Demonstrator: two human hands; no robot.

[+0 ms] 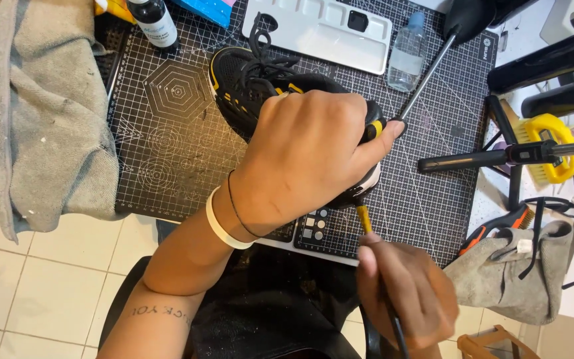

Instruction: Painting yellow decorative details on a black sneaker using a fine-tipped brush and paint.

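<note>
A black sneaker (247, 83) with yellow trim and loose black laces lies on a dark gridded cutting mat (167, 146). My left hand (307, 153) covers the shoe's near end and grips it, thumb stretched along the side. My right hand (406, 292) sits below it at the mat's near edge, fingers closed on a thin brush (365, 218) with a yellow and black shaft. The brush tip points up at the shoe's white sole edge under my left hand. Whether the tip touches the sole is hidden.
A grey towel (34, 113) lies left of the mat. At the back stand a white paint palette (327, 30), a clear bottle (406, 56) and a dark bottle (154, 23). To the right are a black stand arm (499, 156), a yellow brush (546, 149), eyeglasses (569, 229) and a grey cloth (519, 279).
</note>
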